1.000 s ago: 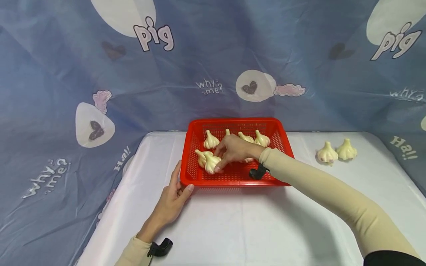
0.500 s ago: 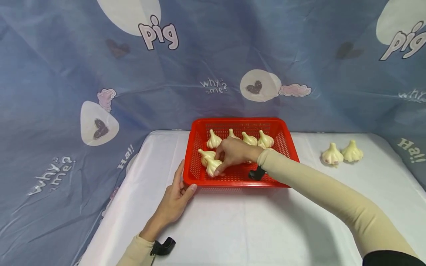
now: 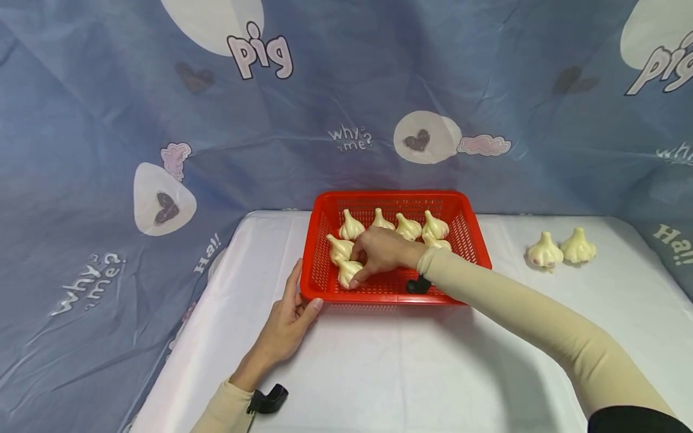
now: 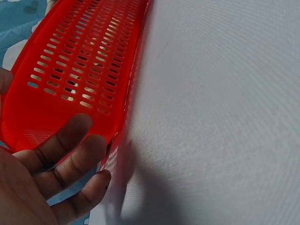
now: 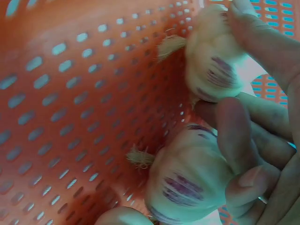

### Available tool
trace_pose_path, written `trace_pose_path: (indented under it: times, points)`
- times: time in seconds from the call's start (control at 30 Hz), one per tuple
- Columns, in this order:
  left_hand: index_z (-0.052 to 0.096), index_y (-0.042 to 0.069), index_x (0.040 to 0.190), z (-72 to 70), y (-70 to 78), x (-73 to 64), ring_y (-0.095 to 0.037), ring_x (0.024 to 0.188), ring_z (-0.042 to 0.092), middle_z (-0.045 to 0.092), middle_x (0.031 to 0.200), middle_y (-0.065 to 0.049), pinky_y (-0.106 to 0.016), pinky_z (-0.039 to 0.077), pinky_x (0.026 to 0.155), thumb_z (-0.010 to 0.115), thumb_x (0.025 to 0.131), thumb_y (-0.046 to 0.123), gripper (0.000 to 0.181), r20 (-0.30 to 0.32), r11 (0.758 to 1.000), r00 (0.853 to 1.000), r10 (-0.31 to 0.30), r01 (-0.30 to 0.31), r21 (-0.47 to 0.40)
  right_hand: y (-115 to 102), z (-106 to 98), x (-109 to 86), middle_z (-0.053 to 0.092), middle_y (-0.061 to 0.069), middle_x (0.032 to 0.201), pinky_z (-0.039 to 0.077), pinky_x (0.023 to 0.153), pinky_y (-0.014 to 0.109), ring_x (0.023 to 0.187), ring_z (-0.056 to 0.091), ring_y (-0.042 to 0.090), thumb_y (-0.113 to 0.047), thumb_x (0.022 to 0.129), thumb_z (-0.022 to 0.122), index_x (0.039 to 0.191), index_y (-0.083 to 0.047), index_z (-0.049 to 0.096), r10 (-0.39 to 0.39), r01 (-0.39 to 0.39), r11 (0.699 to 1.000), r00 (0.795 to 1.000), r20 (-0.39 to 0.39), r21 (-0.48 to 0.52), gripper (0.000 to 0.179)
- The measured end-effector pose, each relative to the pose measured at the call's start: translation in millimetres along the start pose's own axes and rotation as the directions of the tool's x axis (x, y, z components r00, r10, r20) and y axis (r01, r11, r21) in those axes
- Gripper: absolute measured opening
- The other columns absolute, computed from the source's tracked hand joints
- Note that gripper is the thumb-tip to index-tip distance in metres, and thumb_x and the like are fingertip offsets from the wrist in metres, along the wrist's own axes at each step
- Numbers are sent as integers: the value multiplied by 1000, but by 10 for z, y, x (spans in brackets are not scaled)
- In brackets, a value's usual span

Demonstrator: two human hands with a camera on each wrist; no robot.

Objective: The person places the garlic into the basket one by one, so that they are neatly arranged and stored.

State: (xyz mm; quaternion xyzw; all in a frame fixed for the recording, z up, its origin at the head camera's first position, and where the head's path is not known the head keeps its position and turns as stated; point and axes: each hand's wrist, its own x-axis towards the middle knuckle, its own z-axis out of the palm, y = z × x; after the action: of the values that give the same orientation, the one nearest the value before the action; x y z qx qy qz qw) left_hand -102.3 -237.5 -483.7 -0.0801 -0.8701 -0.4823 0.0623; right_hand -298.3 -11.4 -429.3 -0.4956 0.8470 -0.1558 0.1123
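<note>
My right hand (image 3: 381, 248) reaches into a red plastic basket (image 3: 395, 297). Its thumb and fingers pinch a garlic bulb (image 3: 349, 275) near the front left corner. In the right wrist view this bulb (image 5: 213, 56) has purple streaks and roots toward the perforated wall. Just behind it lies another bulb (image 3: 340, 248); a streaked bulb (image 5: 187, 178) is close to the curled fingers. My left hand (image 3: 284, 328) holds the basket's front left corner between thumb and index finger. The other fingers (image 4: 77, 164) are loosely bent beside the wall in the left wrist view.
Several more garlic bulbs (image 3: 407, 227) stand along the back and right of the basket. Two bulbs (image 3: 545, 251) sit side by side on the white tabletop (image 3: 411, 373) at the right. A blue printed cloth (image 3: 325, 78) hangs behind the table.
The pinched garlic bulb has sunk a little toward the basket's front, showing more of the bulb behind it. My left hand stays at the corner. The head view has shifted slightly.
</note>
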Motion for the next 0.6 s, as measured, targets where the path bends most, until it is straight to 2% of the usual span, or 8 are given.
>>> trace_pose_path:
  times: [0.2,0.47,0.6]
  points:
    - [7,30,172,-3,14,12,-3,58,43,55,74,7,-22,36,54,65,107,28,87,0,1000,1000,-1,1,-5,12,12,11,73,-13,78,50,64,28,68,61,1,-64,68,94,89,-26,82,-17,16,998,1000,-20,-55,45]
    - [8,27,172,-4,28,-2,-2,57,45,57,74,9,-22,37,54,65,107,26,87,-10,1000,1000,10,-10,9,-23,7,19,75,-14,83,51,63,29,71,62,3,-67,68,92,102,-26,85,-27,27,996,1000,6,-83,54]
    - [8,25,172,-8,41,-8,-2,57,44,57,74,8,-21,37,54,66,107,25,87,-10,1000,1000,19,-19,17,-29,14,17,75,-14,82,50,62,29,70,61,4,-70,68,91,104,-26,85,-27,28,995,1000,9,-99,57]
